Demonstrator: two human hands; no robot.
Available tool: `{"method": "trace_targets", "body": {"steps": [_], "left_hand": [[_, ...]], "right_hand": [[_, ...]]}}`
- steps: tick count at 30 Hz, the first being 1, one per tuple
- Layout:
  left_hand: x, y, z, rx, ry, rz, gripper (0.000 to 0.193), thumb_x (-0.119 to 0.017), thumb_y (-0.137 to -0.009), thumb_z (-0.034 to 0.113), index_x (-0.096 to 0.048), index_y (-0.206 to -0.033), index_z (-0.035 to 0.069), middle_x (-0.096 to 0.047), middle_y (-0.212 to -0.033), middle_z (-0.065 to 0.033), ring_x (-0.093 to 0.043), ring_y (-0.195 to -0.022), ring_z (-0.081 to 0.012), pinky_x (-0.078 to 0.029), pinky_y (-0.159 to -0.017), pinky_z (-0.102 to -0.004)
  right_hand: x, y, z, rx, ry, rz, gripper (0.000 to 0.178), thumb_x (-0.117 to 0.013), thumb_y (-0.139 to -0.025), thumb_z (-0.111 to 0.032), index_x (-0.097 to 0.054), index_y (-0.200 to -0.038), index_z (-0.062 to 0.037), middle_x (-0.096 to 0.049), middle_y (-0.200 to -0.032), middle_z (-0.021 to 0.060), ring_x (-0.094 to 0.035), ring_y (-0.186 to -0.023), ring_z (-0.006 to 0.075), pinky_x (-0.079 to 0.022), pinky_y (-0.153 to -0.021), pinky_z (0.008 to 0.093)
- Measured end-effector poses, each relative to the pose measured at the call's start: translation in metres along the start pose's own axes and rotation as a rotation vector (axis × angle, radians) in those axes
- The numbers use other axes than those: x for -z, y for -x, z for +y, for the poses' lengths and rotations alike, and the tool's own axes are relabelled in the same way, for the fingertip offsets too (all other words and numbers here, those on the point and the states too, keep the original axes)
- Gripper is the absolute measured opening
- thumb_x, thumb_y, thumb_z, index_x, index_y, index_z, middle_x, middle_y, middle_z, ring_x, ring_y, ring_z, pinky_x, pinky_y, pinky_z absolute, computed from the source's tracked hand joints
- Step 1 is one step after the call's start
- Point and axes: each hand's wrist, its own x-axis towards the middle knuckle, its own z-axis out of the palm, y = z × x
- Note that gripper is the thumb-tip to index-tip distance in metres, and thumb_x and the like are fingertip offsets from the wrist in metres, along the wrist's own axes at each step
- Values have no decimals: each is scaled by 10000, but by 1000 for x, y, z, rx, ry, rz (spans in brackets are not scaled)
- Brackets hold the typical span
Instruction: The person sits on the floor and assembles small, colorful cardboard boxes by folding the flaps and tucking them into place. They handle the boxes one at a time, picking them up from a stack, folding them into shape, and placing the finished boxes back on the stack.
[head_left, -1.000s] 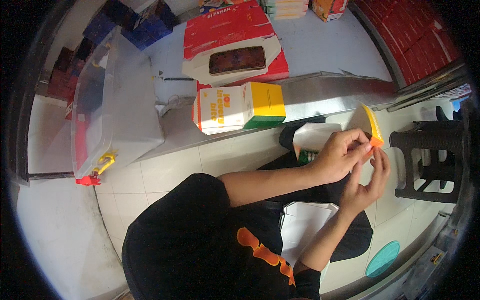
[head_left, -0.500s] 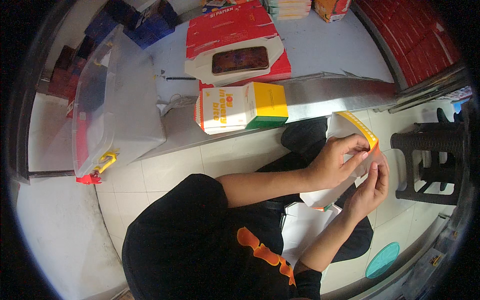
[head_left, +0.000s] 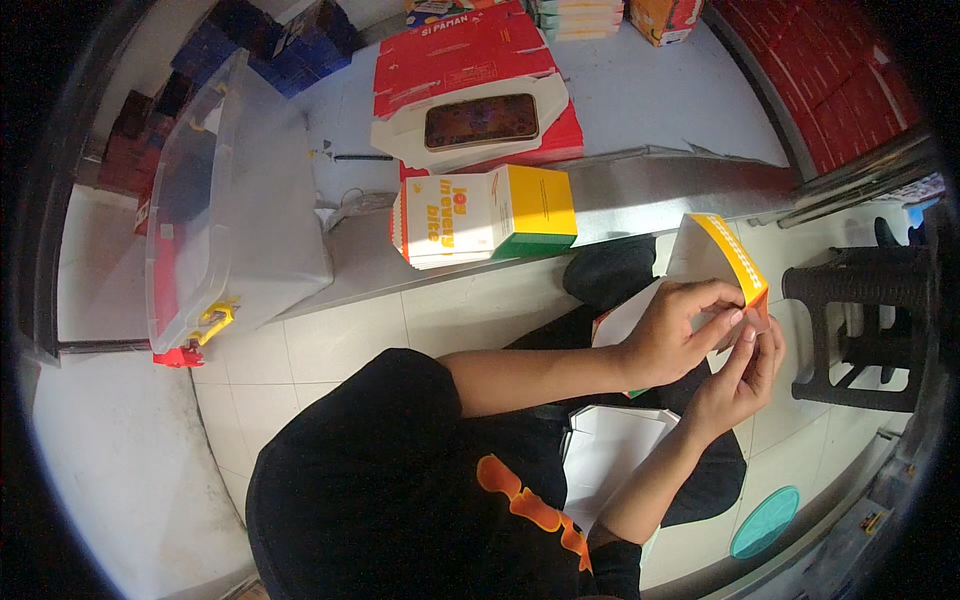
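Both my hands are over my lap, working at a cardboard box (head_left: 728,247) with a yellow and orange printed edge and a white inside. My left hand (head_left: 675,328) pinches that edge between thumb and fingers near the orange corner. Close beside it, my right hand (head_left: 742,378) has its thumb and fingers closed on the same corner from the near side. The fingers hide part of the folded corner. On my lap lie white-faced cardboard blanks (head_left: 612,452), partly covered by my right forearm.
On the bench ahead sit a white, yellow and green stack of cartons (head_left: 485,215) and red cardboard (head_left: 455,65) bearing a phone (head_left: 481,120). A clear plastic bin (head_left: 255,210) with yellow latches stands left. A dark plastic stool (head_left: 850,335) and a teal disc (head_left: 765,522) are right.
The box edge has tilted and shifted slightly right and down, with its upper end swung right. Both hands have moved a little to the right, still pinching the corner.
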Motion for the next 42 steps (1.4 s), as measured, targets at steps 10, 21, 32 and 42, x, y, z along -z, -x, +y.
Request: {"method": "trace_targets", "body": {"steps": [10, 21, 32, 42], "left_hand": [[0, -3, 2, -35, 20, 9, 120, -653, -893, 39, -687, -977, -39, -729, -957, -141, -704, -894, -182, -528, -793, -308], [5, -9, -2, 46, 56, 1, 91, -677, -865, 35, -707, -925, -26, -734, -912, -137, -711, -862, -180, -534, -778, -296], [9, -10, -13, 89, 149, -80, 59, -683, -865, 0, -681, -890, -53, -672, -954, -101, -678, -897, -164, -566, -816, -287], [7, -7, -9, 262, 424, -116, 61, -684, -871, -2, -644, -898, -40, -646, -988, -94, -655, -953, -151, -548, -865, -291]], "right_hand": [[1, -1, 1, -112, -126, -19, 221, -614, -934, -127, -684, -1049, 49, -622, -1014, 122, -602, -961, 207, -457, -848, 301], [-5, 2, -2, -22, 27, 71, 149, -636, -909, -106, -675, -951, 31, -634, -922, 119, -609, -863, 220, -472, -767, 322], [-4, 2, -6, 11, 100, -8, 120, -644, -894, -74, -658, -923, 42, -657, -901, 102, -607, -799, 194, -471, -734, 299], [-1, 4, 8, -73, -226, -71, 157, -589, -961, -36, -630, -1073, 65, -648, -1014, 97, -598, -951, 142, -466, -870, 271]]}}
